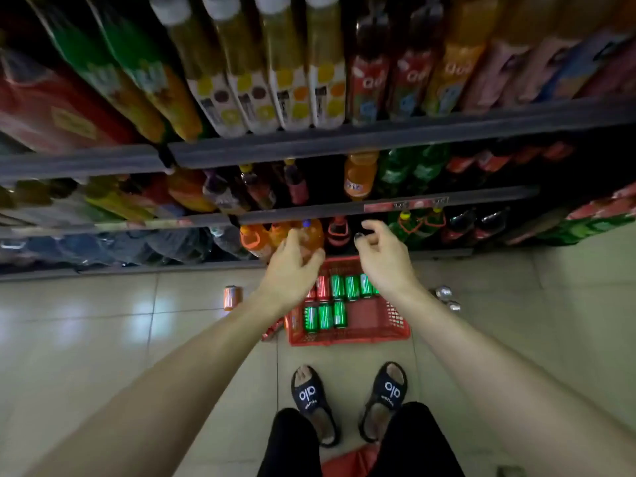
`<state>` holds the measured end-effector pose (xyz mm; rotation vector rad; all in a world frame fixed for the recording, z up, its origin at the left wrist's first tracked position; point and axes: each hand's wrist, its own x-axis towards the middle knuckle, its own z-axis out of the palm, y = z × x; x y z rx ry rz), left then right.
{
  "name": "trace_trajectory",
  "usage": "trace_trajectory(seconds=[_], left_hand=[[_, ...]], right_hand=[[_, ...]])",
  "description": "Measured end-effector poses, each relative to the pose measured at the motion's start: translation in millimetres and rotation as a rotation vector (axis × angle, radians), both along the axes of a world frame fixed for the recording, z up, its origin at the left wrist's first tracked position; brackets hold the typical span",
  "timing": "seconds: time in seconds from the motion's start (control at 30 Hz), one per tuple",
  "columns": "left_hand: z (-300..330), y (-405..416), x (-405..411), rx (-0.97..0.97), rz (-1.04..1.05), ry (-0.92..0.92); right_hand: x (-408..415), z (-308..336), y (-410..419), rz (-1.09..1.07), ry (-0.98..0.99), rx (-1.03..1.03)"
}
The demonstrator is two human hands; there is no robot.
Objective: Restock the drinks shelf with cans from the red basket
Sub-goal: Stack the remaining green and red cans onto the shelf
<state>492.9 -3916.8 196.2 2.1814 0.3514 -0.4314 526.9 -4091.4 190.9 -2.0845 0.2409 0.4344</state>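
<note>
Cans: green cans (325,316) lie on their sides in two rows inside the red basket (382,325), with one or two red cans (322,287) at the left end of the far row.
Basket: it stands on the tiled floor (103,339), just in front of the lowest drinks shelf (344,210) and a little beyond your feet in black slides (311,397).
Left hand: your left hand (292,266) reaches over the basket's far left corner toward an orange soda bottle (311,235) on the bottom shelf — fingers curled loosely, but I cannot tell if they touch the bottle or hold anything.
Right hand: your right hand (385,253) hangs over the far edge of the basket with fingers half bent and nothing visible between them.
Loose cans: one orange can (232,297) stands on the floor left of the basket; two silver can tops (447,297) show on the right.
Upper shelves: juice bottles (275,80) and soda bottles fill them — the details are blurred.
</note>
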Motion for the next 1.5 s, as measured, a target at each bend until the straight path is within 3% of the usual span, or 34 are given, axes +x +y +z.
trace_trajectory(seconds=[0.13, 0.47, 0.6, 0.77, 0.9, 1.1, 1.2, 1.5], left_hand=[[-103.3, 0.2, -23.7, -0.038, -0.060, 0.232], [-415.8, 5.8, -34.3, -0.013, -0.127, 0.421], [-536.9, 10.3, -30.3, 0.029, -0.043, 0.512], [-638.6, 12.8, -30.2, -0.022, 0.062, 0.640], [-695.1, 18.5, -23.0, -0.078, 0.113, 0.673], [-723.4, 21.3, -50.4, -0.098, 0.273, 0.765], [-735.4, 22.5, -57.7, -0.163, 0.351, 0.725], [-752.2, 24.1, -52.4, -0.234, 0.323, 0.776]], right_hand=[[-21.5, -110.2, -8.8, 0.005, 0.154, -0.064], [-38.0, -437.3, -20.9, -0.020, 0.472, -0.075], [-30.6, -555.8, -15.4, 0.055, 0.587, -0.050], [-26.8, -657.7, 0.4, 0.099, 0.781, 0.013], [-33.3, -732.9, -1.0, 0.049, 0.781, 0.082], [-32.1, -722.6, 2.8, -0.030, 0.747, 0.064], [-31.5, -721.9, 6.0, -0.050, 0.749, 0.072], [-33.4, -720.3, -4.9, -0.076, 0.817, 0.098]])
